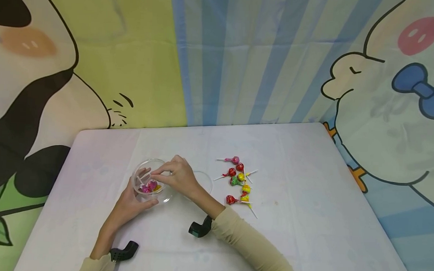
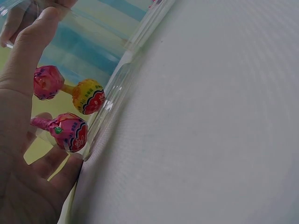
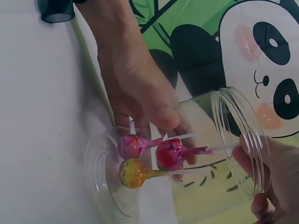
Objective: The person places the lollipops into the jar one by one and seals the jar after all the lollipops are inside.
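A clear plastic jar [image 1: 166, 196] is tilted on the table, its open mouth showing in the head view. My left hand [image 1: 129, 203] grips its side, thumb on one side and fingers round the other. Inside lie two pink lollipops, one by the base [image 3: 132, 146] and a second pink lollipop [image 3: 169, 155] nearer the mouth, plus a yellow lollipop [image 3: 133, 173]. At the rim, my right hand [image 1: 180, 175] pinches the white stick of the second pink lollipop, fingertips just inside the mouth.
A clear round lid [image 1: 211, 183] lies on the white table [image 1: 308, 220] right of the jar, partly behind my right forearm. Further right are scattered several lollipops: red [image 1: 230, 199], yellow [image 1: 246, 189], green [image 1: 235, 180] and pink [image 1: 235, 160]. A patterned curtain [image 1: 238, 59] hangs behind.
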### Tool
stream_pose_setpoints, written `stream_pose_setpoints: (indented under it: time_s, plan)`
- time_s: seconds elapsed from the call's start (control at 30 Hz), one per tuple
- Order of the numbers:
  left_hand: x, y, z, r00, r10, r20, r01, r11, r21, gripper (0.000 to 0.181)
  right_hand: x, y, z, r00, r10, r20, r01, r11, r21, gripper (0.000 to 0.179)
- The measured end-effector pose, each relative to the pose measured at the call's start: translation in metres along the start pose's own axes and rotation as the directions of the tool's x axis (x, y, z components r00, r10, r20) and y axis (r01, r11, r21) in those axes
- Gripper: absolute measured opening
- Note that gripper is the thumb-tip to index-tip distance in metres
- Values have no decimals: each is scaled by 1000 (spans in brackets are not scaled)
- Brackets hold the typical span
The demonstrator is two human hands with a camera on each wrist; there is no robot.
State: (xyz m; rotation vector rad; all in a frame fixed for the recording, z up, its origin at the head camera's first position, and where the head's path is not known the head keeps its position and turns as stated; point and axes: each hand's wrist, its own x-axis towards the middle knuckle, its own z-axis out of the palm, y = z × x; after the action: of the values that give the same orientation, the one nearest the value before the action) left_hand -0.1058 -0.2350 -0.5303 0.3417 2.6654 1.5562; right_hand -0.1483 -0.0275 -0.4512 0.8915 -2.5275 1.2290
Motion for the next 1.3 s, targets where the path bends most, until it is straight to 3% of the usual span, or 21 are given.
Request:
stream_pose_setpoints:
  time_s: [0.17,0.4,0.77,1.03,1.3]
  plan:
    - [1,0,-1,1000,29,-13,-29,999,-14,106,5,-8,-3,995,41,88,-36,998,-52,13]
    - [2,2,-4,999,34,-9,-34,999,17,105,8,-14,-8,984,103,146,-83,987,-137,15]
    - [-1,3,0,1000,-6,4,6,999,40,105,7,-16,-12,974,64,218,-27,985,-168,14]
    - [-1,1,1,1000,26,7,-26,1000,6,103,5,-13,-11,984,36,177,-23,997,-79,14]
    - [-3,3,0,1000,17,-1,-17,999,39,103,1,-8,-9,993,2,119,-1,1000,-13,18]
